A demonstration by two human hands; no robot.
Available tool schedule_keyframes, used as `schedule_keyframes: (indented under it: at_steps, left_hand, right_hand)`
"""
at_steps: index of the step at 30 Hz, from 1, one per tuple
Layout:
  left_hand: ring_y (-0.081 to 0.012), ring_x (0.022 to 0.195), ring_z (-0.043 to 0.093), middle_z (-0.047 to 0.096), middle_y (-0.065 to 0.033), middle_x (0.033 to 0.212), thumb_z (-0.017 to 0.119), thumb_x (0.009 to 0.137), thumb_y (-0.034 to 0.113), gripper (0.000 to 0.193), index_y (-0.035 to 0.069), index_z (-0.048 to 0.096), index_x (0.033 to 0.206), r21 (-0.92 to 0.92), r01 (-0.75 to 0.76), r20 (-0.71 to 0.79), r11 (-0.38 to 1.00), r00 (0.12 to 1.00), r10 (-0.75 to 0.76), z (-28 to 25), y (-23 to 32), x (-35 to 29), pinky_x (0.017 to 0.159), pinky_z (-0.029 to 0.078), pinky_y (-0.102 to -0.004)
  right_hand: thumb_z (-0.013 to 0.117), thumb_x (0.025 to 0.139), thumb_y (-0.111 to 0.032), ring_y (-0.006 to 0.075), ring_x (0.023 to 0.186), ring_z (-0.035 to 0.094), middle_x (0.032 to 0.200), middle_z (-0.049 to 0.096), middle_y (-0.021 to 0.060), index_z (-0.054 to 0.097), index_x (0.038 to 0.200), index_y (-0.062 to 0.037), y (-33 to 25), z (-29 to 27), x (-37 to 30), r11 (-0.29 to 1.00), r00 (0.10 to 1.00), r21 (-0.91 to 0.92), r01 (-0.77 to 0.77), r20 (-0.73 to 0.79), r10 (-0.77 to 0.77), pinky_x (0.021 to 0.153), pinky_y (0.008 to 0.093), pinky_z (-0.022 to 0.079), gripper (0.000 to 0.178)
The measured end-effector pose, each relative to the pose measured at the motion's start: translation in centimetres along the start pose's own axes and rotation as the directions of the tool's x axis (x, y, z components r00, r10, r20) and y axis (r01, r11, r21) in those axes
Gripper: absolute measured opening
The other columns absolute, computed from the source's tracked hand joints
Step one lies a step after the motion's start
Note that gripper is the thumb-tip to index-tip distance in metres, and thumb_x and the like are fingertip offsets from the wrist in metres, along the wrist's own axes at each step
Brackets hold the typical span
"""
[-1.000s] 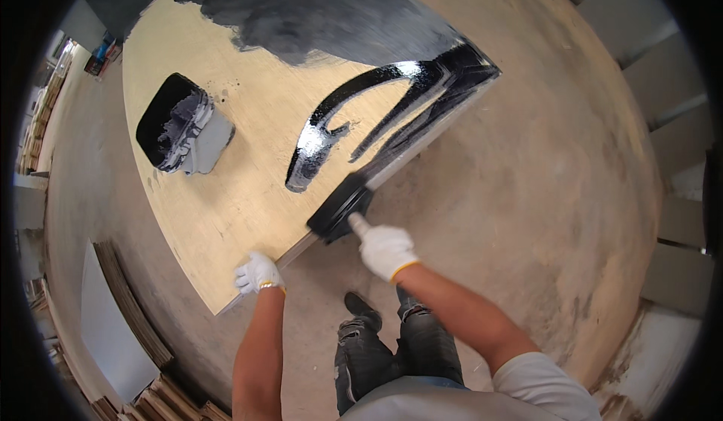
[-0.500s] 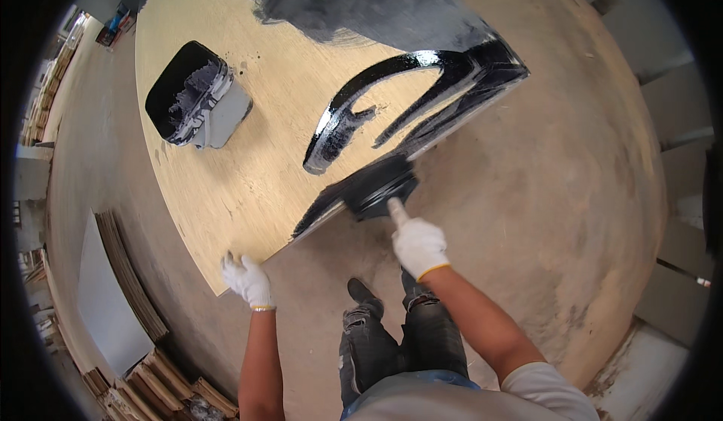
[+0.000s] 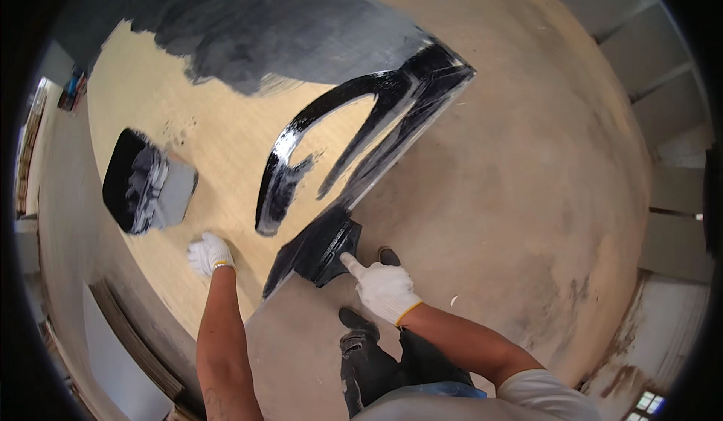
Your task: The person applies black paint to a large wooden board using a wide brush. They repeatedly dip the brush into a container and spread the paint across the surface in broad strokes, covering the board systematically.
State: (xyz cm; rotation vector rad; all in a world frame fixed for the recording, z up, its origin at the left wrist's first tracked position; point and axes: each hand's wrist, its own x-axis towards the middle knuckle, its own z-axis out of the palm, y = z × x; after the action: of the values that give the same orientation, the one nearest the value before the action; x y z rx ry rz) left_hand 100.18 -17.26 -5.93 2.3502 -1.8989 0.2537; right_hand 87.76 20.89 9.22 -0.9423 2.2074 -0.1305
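In a white knit glove, my right hand (image 3: pixel 385 289) grips a wide black scraper (image 3: pixel 330 249), its index finger stretched along the tool. The blade touches the near edge of a pale wooden board (image 3: pixel 233 146), where a dark smear lies. My left hand (image 3: pixel 211 254), also gloved, rests on the board near its left side with the fingers curled in; nothing shows in them. Just beyond it a grey bucket (image 3: pixel 178 192), smeared with dark coating, lies tipped with its black opening toward the left. Glossy black streaks (image 3: pixel 305 123) curve over the board's right part.
Dull grey coating (image 3: pixel 263 33) covers the board's far part. Pale sheets (image 3: pixel 120 353) are stacked on the floor at the lower left. Grey panels (image 3: pixel 670 112) lie along the right. My shoes and dark trousers are below the board's near edge.
My right hand has drawn the scraper left and nearer along the board's edge. My left hand has moved from the near corner farther onto the board, its fingers now curled. The view has shifted.
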Motion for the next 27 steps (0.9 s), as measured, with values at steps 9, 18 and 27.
schedule_keyframes:
  at_steps: [9, 18, 27]
  left_hand:
    - [-0.0305, 0.097, 0.057, 0.060, -0.0112, 0.106, 0.057, 0.089, 0.038, 0.035, 0.009, 0.059, 0.107, 0.154, -0.137, -0.355, 0.978, 0.916, 0.185, 3.0, 1.1, -1.7, 0.085, 0.046, -0.0463]
    - [-0.0320, 0.097, 0.060, 0.062, -0.0120, 0.106, 0.056, 0.092, 0.034, 0.035, 0.006, 0.059, 0.113, 0.149, -0.184, -0.286, 0.972, 0.932, 0.221, 2.6, 0.9, -1.7, 0.081, 0.049, -0.0473]
    - [-0.0320, 0.108, 0.061, 0.062, -0.0122, 0.119, 0.051, 0.098, 0.038, 0.040, 0.007, 0.059, 0.121, 0.148, -0.135, -0.182, 0.980, 0.970, 0.161, 3.1, 0.4, -1.2, 0.090, 0.050, -0.0466]
  right_hand:
    - [0.054, 0.092, -0.027, 0.0380, 0.091, 0.070, 0.098, 0.071, 0.0212, 0.048, 0.148, -0.0276, 15.8, -11.9, 7.0, 0.965, 0.950, 0.016, -0.261, -0.175, 0.259, 0.081, 0.0494, 0.054, 0.056]
    - [0.055, 0.092, -0.028, 0.0385, 0.097, 0.068, 0.105, 0.072, 0.0192, 0.046, 0.148, -0.0360, 26.8, -20.2, 9.9, 0.917, 0.905, -0.032, -0.397, -0.182, 0.386, 0.086, 0.0490, 0.054, 0.058]
    - [0.054, 0.092, -0.027, 0.0380, 0.098, 0.068, 0.107, 0.071, 0.0184, 0.049, 0.147, -0.0349, 37.0, -25.6, 12.4, 0.925, 0.868, 0.007, -0.380, -0.343, 0.359, 0.087, 0.0470, 0.053, 0.056]
